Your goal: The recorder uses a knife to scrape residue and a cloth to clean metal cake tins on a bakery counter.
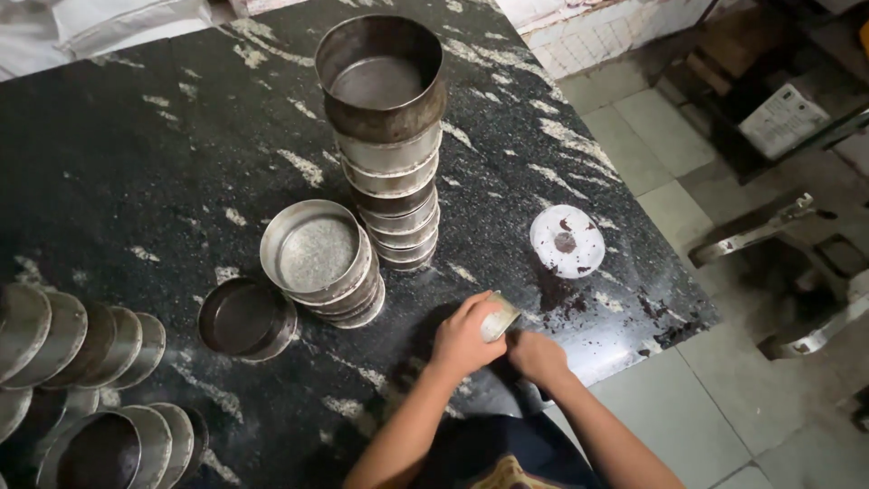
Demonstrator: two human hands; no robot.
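Observation:
My left hand (463, 340) grips a small round metal tin (499, 317), tilted on its side just above the black speckled stone counter (163, 172) near its front edge. My right hand (538, 355) is right beside it, fingers curled and touching the tin's lower rim. A tall stack of round metal tins (387, 145) rises behind my hands. A shorter stack (321, 263) stands to its left, and a single dark tin (244, 317) sits further left.
A white disc (567, 240) smeared with dark crumbs lies to the right, with crumbs scattered toward the counter's corner. Several overlapping tins (81, 344) lie in rows at the left edge. Tiled floor and metal frames (769, 226) are on the right.

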